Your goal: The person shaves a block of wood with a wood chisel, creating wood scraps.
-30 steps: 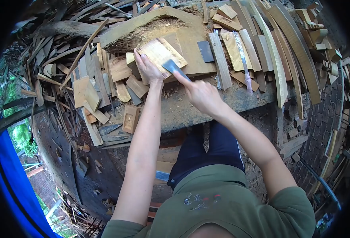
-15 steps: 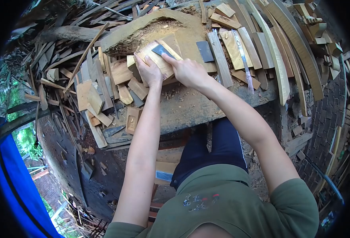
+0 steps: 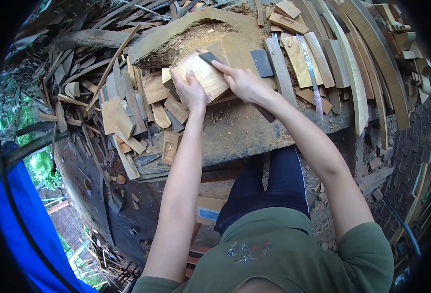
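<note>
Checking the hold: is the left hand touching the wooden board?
Touching. The head view shows the left hand with fingers lying on the wooden board at its near-left edge.

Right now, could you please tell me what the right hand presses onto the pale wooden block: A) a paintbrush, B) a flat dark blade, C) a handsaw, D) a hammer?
B: the right hand holds a flat dark blade on the pale wooden block, which the left hand steadies.
</note>
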A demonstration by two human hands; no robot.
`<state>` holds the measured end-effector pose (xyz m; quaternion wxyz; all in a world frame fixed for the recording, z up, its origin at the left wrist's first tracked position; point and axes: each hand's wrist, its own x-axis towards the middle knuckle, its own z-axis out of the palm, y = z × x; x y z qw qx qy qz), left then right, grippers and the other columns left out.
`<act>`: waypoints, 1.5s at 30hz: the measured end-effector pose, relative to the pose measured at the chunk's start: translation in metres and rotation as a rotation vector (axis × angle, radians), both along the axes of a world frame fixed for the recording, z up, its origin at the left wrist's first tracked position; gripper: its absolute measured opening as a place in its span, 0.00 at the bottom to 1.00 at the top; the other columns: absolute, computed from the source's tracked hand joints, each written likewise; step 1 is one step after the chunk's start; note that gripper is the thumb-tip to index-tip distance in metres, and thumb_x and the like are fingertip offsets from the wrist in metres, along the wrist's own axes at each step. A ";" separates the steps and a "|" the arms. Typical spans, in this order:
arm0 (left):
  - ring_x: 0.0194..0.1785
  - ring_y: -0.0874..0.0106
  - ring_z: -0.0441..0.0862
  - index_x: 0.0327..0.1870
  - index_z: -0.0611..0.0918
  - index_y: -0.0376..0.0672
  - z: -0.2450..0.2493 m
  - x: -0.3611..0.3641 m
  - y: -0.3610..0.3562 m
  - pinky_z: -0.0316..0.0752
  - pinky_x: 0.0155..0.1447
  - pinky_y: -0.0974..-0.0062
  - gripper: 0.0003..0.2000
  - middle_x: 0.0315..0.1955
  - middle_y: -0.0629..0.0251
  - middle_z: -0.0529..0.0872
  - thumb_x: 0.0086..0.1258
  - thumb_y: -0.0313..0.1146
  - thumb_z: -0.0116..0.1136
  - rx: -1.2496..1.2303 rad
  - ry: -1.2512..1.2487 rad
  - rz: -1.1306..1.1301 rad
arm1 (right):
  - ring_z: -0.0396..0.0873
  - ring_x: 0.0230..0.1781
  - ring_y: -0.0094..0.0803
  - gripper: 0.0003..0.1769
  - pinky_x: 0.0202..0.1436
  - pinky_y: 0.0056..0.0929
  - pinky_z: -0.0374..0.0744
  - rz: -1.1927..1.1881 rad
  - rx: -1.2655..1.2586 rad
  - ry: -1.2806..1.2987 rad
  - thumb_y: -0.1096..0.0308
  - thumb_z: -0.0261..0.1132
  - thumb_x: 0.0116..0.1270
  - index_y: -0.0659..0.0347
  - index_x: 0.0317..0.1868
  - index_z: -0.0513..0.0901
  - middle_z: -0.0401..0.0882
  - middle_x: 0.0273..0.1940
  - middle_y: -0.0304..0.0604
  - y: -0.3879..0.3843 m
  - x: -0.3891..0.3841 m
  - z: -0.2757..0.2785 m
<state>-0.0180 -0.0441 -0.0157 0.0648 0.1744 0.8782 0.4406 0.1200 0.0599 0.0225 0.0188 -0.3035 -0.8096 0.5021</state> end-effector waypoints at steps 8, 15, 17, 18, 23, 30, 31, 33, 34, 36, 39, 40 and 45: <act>0.64 0.46 0.77 0.74 0.62 0.26 0.002 0.003 0.001 0.69 0.68 0.60 0.29 0.61 0.34 0.77 0.76 0.31 0.52 0.079 0.002 -0.014 | 0.86 0.47 0.55 0.26 0.55 0.47 0.80 0.080 -0.130 -0.083 0.61 0.47 0.79 0.40 0.76 0.67 0.86 0.45 0.63 0.005 0.034 0.016; 0.60 0.47 0.80 0.73 0.63 0.26 -0.001 -0.001 -0.001 0.72 0.64 0.59 0.29 0.58 0.34 0.80 0.74 0.31 0.54 0.105 0.014 -0.023 | 0.86 0.42 0.56 0.27 0.53 0.49 0.81 0.119 -0.004 0.077 0.62 0.46 0.79 0.41 0.76 0.67 0.86 0.43 0.64 0.016 0.019 -0.023; 0.60 0.47 0.80 0.73 0.63 0.26 -0.001 -0.001 0.000 0.72 0.64 0.59 0.29 0.58 0.34 0.80 0.74 0.31 0.54 0.107 0.030 -0.012 | 0.85 0.36 0.55 0.27 0.52 0.49 0.81 0.089 0.015 0.144 0.62 0.46 0.78 0.42 0.75 0.68 0.86 0.38 0.63 0.005 0.030 -0.018; 0.60 0.47 0.80 0.73 0.63 0.26 -0.002 0.001 0.000 0.72 0.64 0.59 0.29 0.58 0.34 0.80 0.74 0.31 0.54 0.109 0.046 -0.011 | 0.85 0.36 0.55 0.27 0.52 0.49 0.81 0.092 0.011 0.135 0.62 0.46 0.78 0.42 0.75 0.68 0.86 0.38 0.63 0.008 0.029 -0.019; 0.61 0.55 0.79 0.72 0.64 0.27 0.001 0.002 -0.001 0.71 0.65 0.64 0.27 0.60 0.40 0.79 0.76 0.30 0.53 0.118 0.009 -0.021 | 0.85 0.34 0.52 0.27 0.46 0.47 0.81 0.139 -0.131 -0.036 0.61 0.46 0.79 0.42 0.76 0.67 0.85 0.37 0.63 0.029 -0.014 0.007; 0.63 0.61 0.78 0.72 0.66 0.28 0.000 0.002 -0.001 0.69 0.67 0.68 0.26 0.62 0.45 0.79 0.76 0.29 0.54 0.152 -0.040 -0.011 | 0.86 0.38 0.57 0.26 0.48 0.50 0.84 0.137 0.043 0.018 0.63 0.44 0.79 0.43 0.75 0.69 0.85 0.42 0.65 0.012 0.009 0.008; 0.64 0.61 0.77 0.72 0.66 0.28 0.000 0.001 0.000 0.69 0.68 0.68 0.26 0.62 0.44 0.79 0.76 0.29 0.54 0.156 -0.073 -0.013 | 0.86 0.37 0.55 0.26 0.48 0.49 0.83 0.140 -0.002 -0.052 0.62 0.45 0.79 0.43 0.75 0.68 0.85 0.40 0.64 0.018 -0.004 0.012; 0.62 0.54 0.79 0.72 0.65 0.26 -0.002 0.002 0.000 0.70 0.66 0.64 0.28 0.60 0.39 0.79 0.75 0.31 0.54 0.124 0.009 -0.002 | 0.87 0.35 0.55 0.26 0.48 0.52 0.84 0.132 0.054 0.052 0.63 0.42 0.79 0.44 0.74 0.70 0.85 0.38 0.66 0.029 -0.033 -0.010; 0.59 0.46 0.80 0.72 0.64 0.25 -0.001 0.002 0.001 0.72 0.64 0.60 0.29 0.57 0.33 0.80 0.75 0.33 0.55 0.087 0.084 0.007 | 0.87 0.35 0.55 0.26 0.48 0.52 0.84 0.139 0.061 0.066 0.63 0.42 0.79 0.44 0.74 0.70 0.85 0.38 0.66 0.028 -0.034 -0.004; 0.62 0.46 0.79 0.72 0.65 0.25 0.003 0.000 0.001 0.71 0.66 0.59 0.28 0.59 0.34 0.79 0.78 0.36 0.51 0.094 0.071 0.014 | 0.87 0.34 0.54 0.26 0.46 0.53 0.84 0.106 -0.045 -0.073 0.63 0.44 0.78 0.43 0.74 0.70 0.85 0.35 0.64 0.020 -0.026 0.015; 0.72 0.51 0.70 0.73 0.65 0.28 -0.011 -0.007 -0.002 0.62 0.75 0.64 0.26 0.69 0.40 0.72 0.84 0.40 0.38 0.193 -0.039 -0.024 | 0.86 0.35 0.56 0.26 0.46 0.53 0.83 0.140 0.123 -0.062 0.62 0.46 0.79 0.40 0.75 0.68 0.85 0.35 0.63 -0.013 0.033 0.016; 0.72 0.51 0.70 0.73 0.65 0.28 -0.013 -0.006 -0.002 0.62 0.75 0.64 0.26 0.69 0.40 0.72 0.84 0.40 0.38 0.199 -0.041 -0.008 | 0.85 0.37 0.58 0.26 0.47 0.54 0.81 0.155 0.120 -0.108 0.61 0.46 0.79 0.37 0.76 0.66 0.84 0.37 0.65 -0.019 0.041 0.020; 0.75 0.55 0.67 0.74 0.65 0.29 -0.014 -0.001 0.001 0.60 0.77 0.66 0.26 0.71 0.43 0.70 0.85 0.40 0.35 0.400 -0.132 0.018 | 0.86 0.37 0.57 0.27 0.45 0.54 0.82 0.156 0.240 -0.125 0.63 0.49 0.77 0.37 0.76 0.67 0.85 0.36 0.64 -0.011 0.004 0.019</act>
